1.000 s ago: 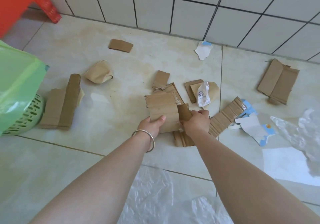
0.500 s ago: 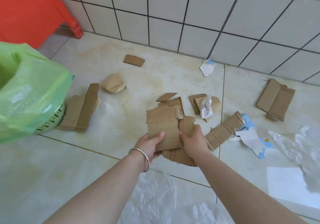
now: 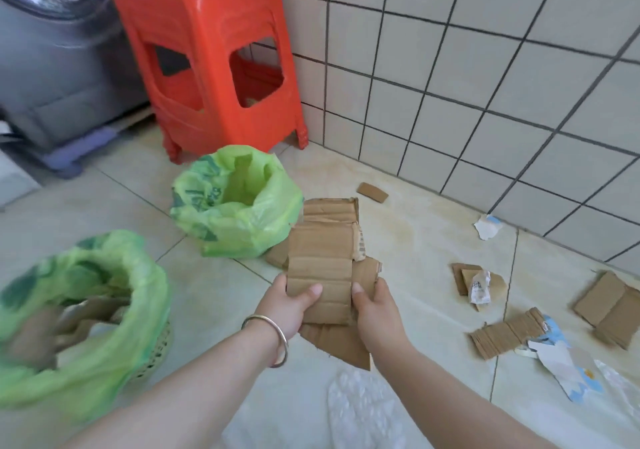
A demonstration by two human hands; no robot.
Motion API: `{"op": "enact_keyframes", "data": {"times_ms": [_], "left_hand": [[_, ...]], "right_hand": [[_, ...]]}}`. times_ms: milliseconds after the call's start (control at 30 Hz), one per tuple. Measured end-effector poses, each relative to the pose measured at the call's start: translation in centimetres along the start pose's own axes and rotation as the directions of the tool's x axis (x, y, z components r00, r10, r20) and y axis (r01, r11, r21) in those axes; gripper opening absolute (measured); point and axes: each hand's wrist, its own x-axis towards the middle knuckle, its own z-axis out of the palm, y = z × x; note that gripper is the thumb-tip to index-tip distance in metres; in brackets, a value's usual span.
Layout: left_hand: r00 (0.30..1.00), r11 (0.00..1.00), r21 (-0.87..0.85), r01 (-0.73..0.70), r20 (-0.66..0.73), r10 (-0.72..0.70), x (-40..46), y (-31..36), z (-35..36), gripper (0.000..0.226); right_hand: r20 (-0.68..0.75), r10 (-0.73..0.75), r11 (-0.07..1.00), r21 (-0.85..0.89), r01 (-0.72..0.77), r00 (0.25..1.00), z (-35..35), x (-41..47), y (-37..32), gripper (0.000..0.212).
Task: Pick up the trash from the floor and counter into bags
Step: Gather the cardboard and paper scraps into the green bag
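Cardboard stack (image 3: 322, 272), several torn brown corrugated pieces layered loosely, is held off the floor between both hands. Left hand (image 3: 289, 306) grips the stack's near-left edge, thumb curled over the top sheet and fingers hidden beneath. Right hand (image 3: 375, 313) grips the near-right edge the same way, thumb on top. A metal bangle (image 3: 268, 339) sits on the left wrist.

Handling judgement: light, fairly stiff along the flutes but creased across, so the far end is likely to sag or fan out. Pieces are not bound; the lower ones jut out past the top sheet toward the wrists and could slip free if the pinch loosens. Best hold is what is in use: both side edges near the middle, thumbs pressing down so the layers clamp together. Surface looks dry and matte, not slippery.

Appearance: plain kraft brown, ragged torn edges, parallel fold lines across the top sheet, no print visible on it.

Position: stack extends away from the hands, its far end beside the far green bag (image 3: 239, 202), which stands open just beyond and left of the left hand. A second, near green bag (image 3: 104, 313), lining a basket and already holding cardboard, lies farther left of the left hand. More cardboard scraps (image 3: 505, 339) and torn paper (image 3: 568, 362) lie on the floor right of the right hand.
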Motion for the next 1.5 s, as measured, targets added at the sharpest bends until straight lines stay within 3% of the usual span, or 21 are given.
{"op": "enact_keyframes", "data": {"times_ms": [167,433,567,700,833,933,1100,1267,1367,1433,1500], "left_hand": [[0.975,0.986,0.059,-0.155,-0.153,0.163,-4.6,4.2,-8.7,0.037],[0.893,0.957,0.226,-0.182,-0.368,0.257,-8.1,5.4,-23.3,0.014],[0.84,0.95,0.213,-0.227,-0.451,0.301,-7.1,5.1,-29.7,0.021],[0.815,0.959,0.232,-0.162,-0.517,0.263,-3.7,3.8,-34.4,0.025],[0.779,0.954,0.298,-0.032,-0.59,0.211,0.2,2.1,-36.2,0.037],[0.757,0.955,0.294,-0.037,-0.616,0.219,2.4,0.9,-36.6,0.035],[0.778,0.912,0.391,0.123,-0.608,0.156,4.6,-1.6,-36.4,0.03],[0.851,0.74,0.605,0.296,-0.518,0.083,5.6,-3.5,-35.9,0.027],[0.867,0.731,0.615,0.294,-0.495,0.068,5.6,-3.4,-35.8,0.028],[0.849,0.825,0.524,0.209,-0.516,0.113,5.4,-3.3,-35.9,0.036],[0.785,0.927,0.372,0.053,-0.59,0.192,4.3,-2.8,-36.0,0.052]], "right_hand": [[0.173,-0.122,0.993,0.01,0.122,0.977,6.7,-4.7,-4.9,0.023],[0.341,-0.239,0.936,-0.17,0.31,0.909,21.0,-7.2,-8.9,0.018],[0.423,-0.236,0.911,-0.216,0.35,0.875,27.9,-6.5,-9.9,0.017],[0.46,-0.232,0.864,-0.307,0.398,0.857,33.4,-3.9,-9.9,0.021],[0.431,-0.199,0.854,-0.364,0.372,0.88,37.0,-0.9,-8.6,0.019],[0.405,-0.189,0.855,-0.379,0.353,0.894,38.5,1.0,-6.9,0.011],[0.402,-0.141,0.83,-0.45,0.33,0.904,39.4,2.4,-3.9,0.018],[0.483,0.009,0.693,-0.634,0.343,0.876,39.8,3.0,-2.1,0.034],[0.487,0.0,0.721,-0.605,0.337,0.873,39.8,2.7,-2.0,0.042],[0.447,-0.078,0.789,-0.518,0.329,0.891,39.4,1.9,-2.5,0.049],[0.414,-0.222,0.764,-0.489,0.421,0.883,38.8,1.1,-3.0,0.057]]}}
